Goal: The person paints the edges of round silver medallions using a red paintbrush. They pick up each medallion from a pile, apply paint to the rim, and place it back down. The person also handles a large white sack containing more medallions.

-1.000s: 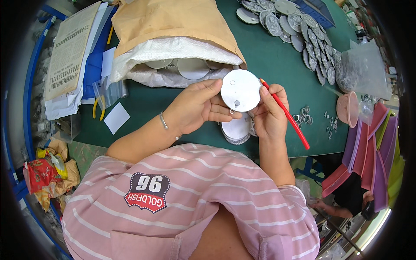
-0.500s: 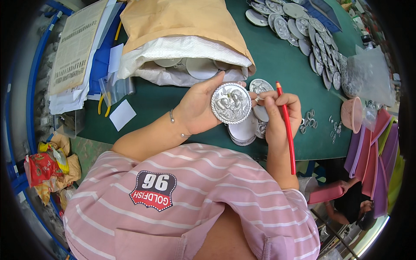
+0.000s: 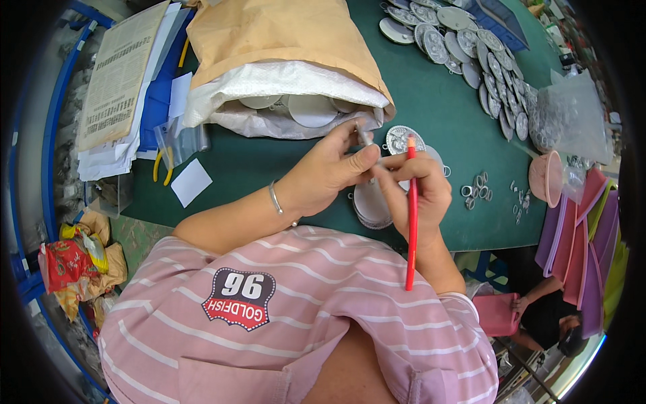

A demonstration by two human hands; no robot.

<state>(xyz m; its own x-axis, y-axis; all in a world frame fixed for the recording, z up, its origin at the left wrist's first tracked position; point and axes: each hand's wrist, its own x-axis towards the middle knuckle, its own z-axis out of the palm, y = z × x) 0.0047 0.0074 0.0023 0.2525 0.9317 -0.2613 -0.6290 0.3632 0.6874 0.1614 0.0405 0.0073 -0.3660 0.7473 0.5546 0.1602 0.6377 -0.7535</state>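
My left hand [image 3: 319, 172] grips a round silver relief medallion [image 3: 364, 135], now turned nearly edge-on between thumb and fingers. A red pencil [image 3: 412, 222] is tucked in my right hand [image 3: 424, 188], whose thumb and fingertips meet at the medallion's lower edge. Whether they also pinch a small part there is hidden. Just beyond the right hand, another medallion [image 3: 404, 138] lies relief side up on the green table. Below the hands sits a small stack of medallions [image 3: 371, 205], smooth back upward. An open paper sack [image 3: 289, 40] with a white lining holds more medallions [image 3: 313, 111].
A heap of medallions [image 3: 464, 44] covers the far right beside a blue bin [image 3: 501, 27]. Metal rings [image 3: 479, 188], small hooks [image 3: 521, 198] and a pink cup [image 3: 546, 178] lie rightward. Yellow-handled pliers [image 3: 160, 165] and papers [image 3: 121, 81] are left. A person holds a pink container [image 3: 496, 315] lower right.
The medallion has tilted from face-on to nearly edge-on in my left hand. My right hand has moved left to its edge, with the pencil. The other person's pink container has shifted.
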